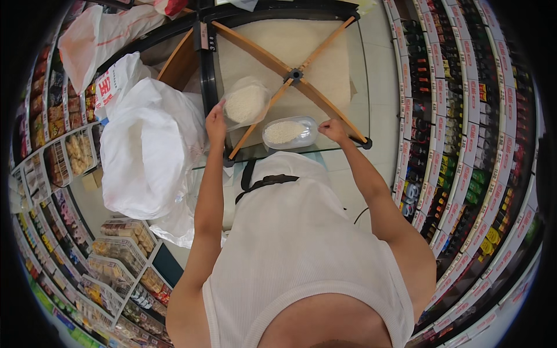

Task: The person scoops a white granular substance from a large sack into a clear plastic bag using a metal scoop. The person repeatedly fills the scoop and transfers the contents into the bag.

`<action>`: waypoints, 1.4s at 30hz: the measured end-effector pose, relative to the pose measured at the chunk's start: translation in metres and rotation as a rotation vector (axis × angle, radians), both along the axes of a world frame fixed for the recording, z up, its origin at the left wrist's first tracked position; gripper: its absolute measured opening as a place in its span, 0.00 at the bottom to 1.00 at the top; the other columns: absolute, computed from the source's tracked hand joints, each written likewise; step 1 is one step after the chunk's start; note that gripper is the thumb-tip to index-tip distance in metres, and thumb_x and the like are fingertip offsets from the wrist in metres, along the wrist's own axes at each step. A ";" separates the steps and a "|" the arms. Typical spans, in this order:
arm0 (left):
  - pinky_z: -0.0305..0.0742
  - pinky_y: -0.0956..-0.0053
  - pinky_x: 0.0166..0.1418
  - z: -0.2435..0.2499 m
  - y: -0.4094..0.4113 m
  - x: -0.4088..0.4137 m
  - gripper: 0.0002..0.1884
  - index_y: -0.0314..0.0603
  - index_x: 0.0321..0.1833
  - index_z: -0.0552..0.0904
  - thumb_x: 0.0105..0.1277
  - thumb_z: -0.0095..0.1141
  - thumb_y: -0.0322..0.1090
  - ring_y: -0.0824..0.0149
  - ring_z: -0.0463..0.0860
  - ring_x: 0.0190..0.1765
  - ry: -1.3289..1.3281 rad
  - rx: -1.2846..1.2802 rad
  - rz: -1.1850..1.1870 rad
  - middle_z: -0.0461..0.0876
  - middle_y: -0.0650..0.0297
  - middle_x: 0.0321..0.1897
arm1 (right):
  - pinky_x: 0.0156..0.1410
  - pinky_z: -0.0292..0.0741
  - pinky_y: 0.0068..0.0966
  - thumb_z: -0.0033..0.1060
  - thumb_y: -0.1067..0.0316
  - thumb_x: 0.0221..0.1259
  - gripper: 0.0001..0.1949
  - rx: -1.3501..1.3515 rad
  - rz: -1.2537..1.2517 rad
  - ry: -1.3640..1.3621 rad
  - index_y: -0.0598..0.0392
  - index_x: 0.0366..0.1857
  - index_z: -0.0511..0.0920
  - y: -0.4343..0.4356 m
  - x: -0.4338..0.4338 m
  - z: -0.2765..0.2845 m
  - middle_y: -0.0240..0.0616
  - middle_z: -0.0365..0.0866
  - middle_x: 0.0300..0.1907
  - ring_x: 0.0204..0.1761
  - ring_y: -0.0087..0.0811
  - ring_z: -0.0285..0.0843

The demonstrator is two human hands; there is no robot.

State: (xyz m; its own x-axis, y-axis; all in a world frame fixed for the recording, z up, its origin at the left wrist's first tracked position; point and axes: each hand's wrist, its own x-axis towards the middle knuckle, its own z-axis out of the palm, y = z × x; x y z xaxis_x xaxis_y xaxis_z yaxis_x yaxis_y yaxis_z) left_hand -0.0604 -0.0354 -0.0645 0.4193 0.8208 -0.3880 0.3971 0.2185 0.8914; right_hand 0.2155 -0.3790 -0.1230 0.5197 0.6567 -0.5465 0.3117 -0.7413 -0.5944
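Observation:
My left hand (pixel 216 122) grips the edge of a clear plastic bag (pixel 247 104) with white rice in its bottom. To its right, my right hand (pixel 333 129) holds the handle end of a transparent scoop (pixel 307 132), level and partly filled with rice grains (pixel 283 132). Both are above a glass-sided bin whose loose rice (pixel 261 39) lies beneath crossed wooden dividers (pixel 320 99). The dividers meet at a black hub (pixel 296 76). The bag's mouth is not clearly visible.
A large white woven sack (pixel 143 161) stands open at my left, beside the bin's black frame (pixel 208 82). Shelves of bottled goods (pixel 448 130) with price strips curve along the right. Wire baskets of packaged food (pixel 124 243) are at lower left.

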 end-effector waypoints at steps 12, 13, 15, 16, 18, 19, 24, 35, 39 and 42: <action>0.55 0.83 0.27 0.005 -0.007 0.008 0.22 0.40 0.60 0.83 0.79 0.45 0.48 0.82 0.60 0.24 -0.112 0.046 -0.002 0.64 0.79 0.21 | 0.44 0.80 0.26 0.74 0.61 0.54 0.14 0.127 -0.166 -0.084 0.63 0.36 0.87 -0.015 -0.009 0.075 0.46 0.89 0.34 0.35 0.32 0.87; 0.60 0.82 0.34 0.004 -0.007 0.007 0.21 0.39 0.60 0.83 0.79 0.45 0.47 0.80 0.65 0.28 -0.108 0.057 -0.011 0.70 0.76 0.25 | 0.45 0.80 0.28 0.72 0.58 0.54 0.14 0.082 -0.141 -0.126 0.59 0.37 0.87 -0.009 -0.009 0.098 0.45 0.89 0.34 0.37 0.36 0.87; 0.69 0.81 0.47 0.003 -0.005 0.005 0.20 0.38 0.59 0.83 0.78 0.45 0.44 0.76 0.73 0.36 -0.105 0.086 -0.012 0.81 0.70 0.32 | 0.47 0.81 0.33 0.69 0.52 0.55 0.15 -0.001 -0.076 -0.214 0.52 0.37 0.89 0.014 -0.007 0.153 0.44 0.89 0.36 0.39 0.43 0.87; 0.70 0.80 0.49 0.003 -0.005 0.005 0.20 0.39 0.59 0.83 0.78 0.46 0.44 0.75 0.75 0.38 -0.090 0.088 -0.008 0.83 0.67 0.36 | 0.47 0.80 0.35 0.68 0.49 0.55 0.15 -0.075 -0.040 -0.263 0.47 0.36 0.89 0.029 -0.008 0.181 0.41 0.89 0.35 0.39 0.44 0.86; 0.71 0.79 0.53 0.005 -0.006 0.006 0.19 0.40 0.59 0.83 0.78 0.46 0.44 0.73 0.79 0.43 -0.060 0.096 -0.012 0.86 0.63 0.43 | 0.46 0.80 0.36 0.67 0.48 0.54 0.15 -0.147 0.085 -0.399 0.46 0.37 0.90 0.071 -0.014 0.228 0.40 0.88 0.34 0.39 0.44 0.86; 0.72 0.78 0.54 0.007 -0.008 0.008 0.19 0.41 0.59 0.83 0.78 0.46 0.44 0.72 0.79 0.44 -0.085 0.082 -0.011 0.87 0.61 0.44 | 0.46 0.80 0.37 0.67 0.48 0.54 0.15 -0.184 0.144 -0.466 0.46 0.37 0.90 0.089 -0.021 0.242 0.39 0.88 0.34 0.38 0.44 0.86; 0.73 0.75 0.57 0.015 -0.010 0.016 0.19 0.41 0.59 0.83 0.78 0.46 0.44 0.68 0.83 0.51 -0.132 0.107 -0.005 0.87 0.56 0.48 | 0.43 0.80 0.40 0.67 0.49 0.52 0.15 -0.262 0.305 -0.593 0.50 0.31 0.89 0.175 -0.047 0.262 0.47 0.87 0.31 0.37 0.48 0.85; 0.72 0.74 0.59 0.013 -0.012 0.010 0.20 0.39 0.59 0.83 0.78 0.45 0.44 0.66 0.83 0.51 -0.125 0.107 0.029 0.87 0.55 0.49 | 0.45 0.81 0.41 0.66 0.53 0.53 0.14 -0.484 0.323 -0.502 0.53 0.31 0.87 0.081 -0.040 0.157 0.48 0.87 0.31 0.40 0.49 0.86; 0.71 0.76 0.59 0.021 -0.014 0.012 0.20 0.39 0.59 0.83 0.78 0.45 0.44 0.69 0.82 0.50 -0.074 0.128 -0.005 0.87 0.57 0.49 | 0.47 0.79 0.41 0.62 0.58 0.55 0.11 -0.546 0.310 -0.420 0.50 0.35 0.87 0.097 -0.074 -0.011 0.44 0.88 0.39 0.43 0.44 0.87; 0.71 0.76 0.60 0.018 -0.011 0.006 0.20 0.40 0.59 0.83 0.78 0.45 0.44 0.69 0.81 0.50 -0.001 0.039 -0.028 0.87 0.58 0.49 | 0.57 0.71 0.38 0.61 0.57 0.54 0.12 -0.583 0.359 -0.439 0.49 0.35 0.87 0.116 -0.101 -0.071 0.41 0.89 0.38 0.44 0.40 0.87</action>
State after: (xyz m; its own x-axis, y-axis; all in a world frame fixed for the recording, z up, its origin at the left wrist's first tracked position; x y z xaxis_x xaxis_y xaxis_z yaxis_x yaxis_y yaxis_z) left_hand -0.0545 -0.0461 -0.0463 0.4423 0.8234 -0.3556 0.4016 0.1727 0.8994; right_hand 0.1150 -0.2633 -0.1936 0.5778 0.4966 -0.6477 0.7043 -0.7044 0.0882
